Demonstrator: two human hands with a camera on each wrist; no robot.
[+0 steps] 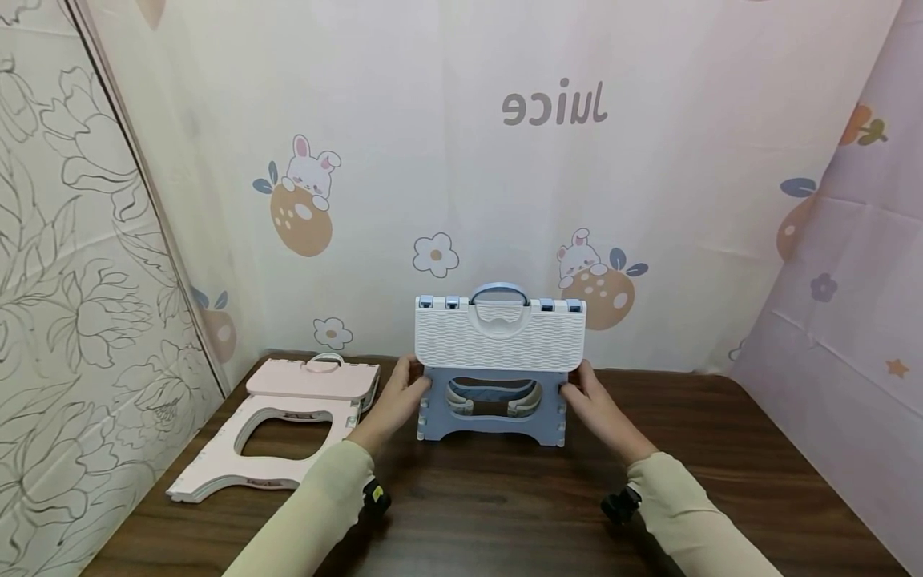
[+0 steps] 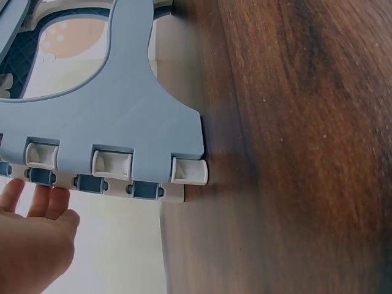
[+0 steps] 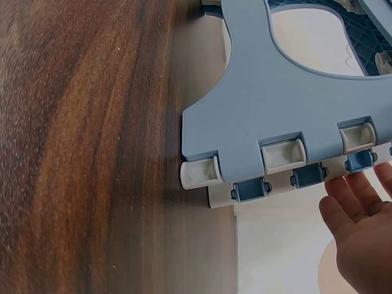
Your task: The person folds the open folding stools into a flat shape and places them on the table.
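A folding step stool (image 1: 501, 332) with a white textured top, a blue carrying handle and blue legs stands upright on the brown table, partly unfolded. My left hand (image 1: 395, 401) grips its left side, thumb toward the front, just below the top. On the opposite side my right hand (image 1: 594, 409) holds the stool in the same way. In the left wrist view, fingers of the left hand (image 2: 43, 226) meet the hinged edge of the blue leg panel (image 2: 122, 116). The right wrist view shows the right hand (image 3: 361, 220) at the other hinged edge; some fingertips are hidden there.
A pink folding stool (image 1: 288, 417) lies folded flat on the table's left part. The wood table (image 1: 497, 513) reaches back to a printed curtain (image 1: 461, 160). More patterned cloth (image 1: 79, 304) hangs along the left side, and a curtain (image 1: 851, 336) closes the right.
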